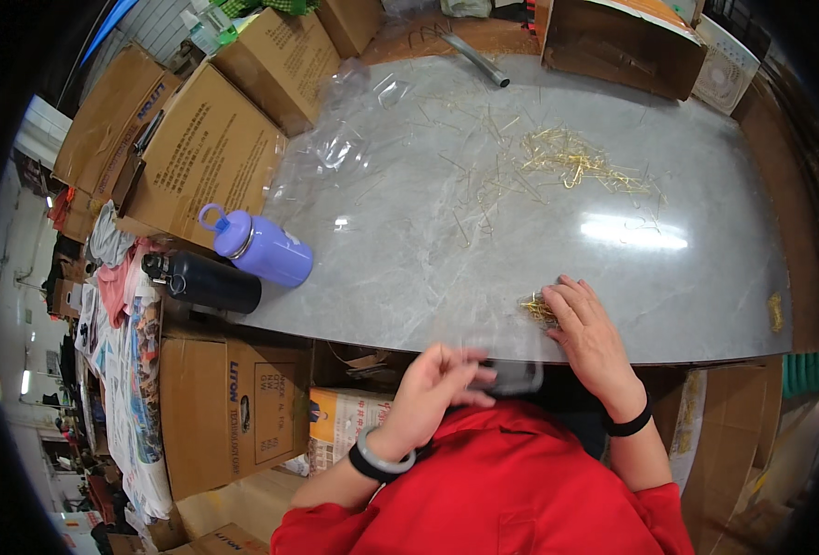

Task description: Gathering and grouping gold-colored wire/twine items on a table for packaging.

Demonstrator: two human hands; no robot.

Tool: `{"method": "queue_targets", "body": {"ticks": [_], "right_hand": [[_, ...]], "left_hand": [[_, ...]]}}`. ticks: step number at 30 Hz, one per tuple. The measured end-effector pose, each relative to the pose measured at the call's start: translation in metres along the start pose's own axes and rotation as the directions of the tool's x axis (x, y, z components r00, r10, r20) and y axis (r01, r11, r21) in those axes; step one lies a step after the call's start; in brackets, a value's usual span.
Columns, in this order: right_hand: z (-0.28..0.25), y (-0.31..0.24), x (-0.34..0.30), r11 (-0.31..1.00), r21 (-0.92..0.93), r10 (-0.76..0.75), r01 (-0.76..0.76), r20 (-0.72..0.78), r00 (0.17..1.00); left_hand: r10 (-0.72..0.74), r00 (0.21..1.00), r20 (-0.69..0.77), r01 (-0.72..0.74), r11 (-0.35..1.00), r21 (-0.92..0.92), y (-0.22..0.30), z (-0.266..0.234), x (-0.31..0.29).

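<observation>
My right hand (pixel 587 335) rests at the near edge of the grey tabletop, its bent fingers closed against a small bunch of gold wire hooks (pixel 536 310). Part of that bunch is hidden under the fingers. My left hand (pixel 437 393) is in the air just off the table's edge, fingers smeared by motion. Beside its fingertips, in front of my red shirt, is a blurred, see-through greyish thing (pixel 519 375), perhaps clear plastic. Whether the left hand touches it I cannot tell. Farther back, a loose pile of gold wire hooks (pixel 571 159) spreads over the table.
Clear plastic bags (pixel 335 148) lie at the left, near a purple bottle (pixel 266 245) and a black bottle (pixel 210 282). Cardboard boxes (pixel 210 153) line the left side. A metal tube (pixel 474 57) and an open box (pixel 622 46) are at the back.
</observation>
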State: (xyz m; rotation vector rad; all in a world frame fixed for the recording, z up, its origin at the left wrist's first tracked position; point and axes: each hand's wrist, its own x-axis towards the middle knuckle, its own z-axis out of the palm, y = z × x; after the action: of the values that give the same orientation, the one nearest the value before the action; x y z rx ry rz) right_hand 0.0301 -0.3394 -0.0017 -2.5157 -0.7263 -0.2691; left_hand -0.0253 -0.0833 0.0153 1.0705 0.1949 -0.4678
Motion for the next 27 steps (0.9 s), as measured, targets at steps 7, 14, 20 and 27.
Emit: {"method": "queue_targets", "body": {"ticks": [7,14,20,27], "right_hand": [[0.014,-0.016,0.01,0.998,-0.025,0.051,-0.052,-0.04,0.998],[0.028,-0.04,0.012,1.0,0.006,0.009,-0.009,-0.028,1.0],[0.024,-0.061,-0.016,0.967,0.146,-0.235,0.209,0.196,0.952],[0.01,-0.063,-0.021,0.894,0.411,-0.275,0.181,0.184,0.944]], "left_hand": [[-0.361,0.928,-0.094,0.363,0.932,0.005,-0.033,-0.027,-0.008],[-0.316,0.944,0.094,0.33,0.905,-0.269,-0.032,-0.008,0.004],[-0.248,0.943,0.221,0.312,0.89,-0.332,-0.035,-0.015,-0.004],[-0.152,0.938,0.313,0.19,0.977,-0.095,-0.019,-0.003,-0.022]]}}
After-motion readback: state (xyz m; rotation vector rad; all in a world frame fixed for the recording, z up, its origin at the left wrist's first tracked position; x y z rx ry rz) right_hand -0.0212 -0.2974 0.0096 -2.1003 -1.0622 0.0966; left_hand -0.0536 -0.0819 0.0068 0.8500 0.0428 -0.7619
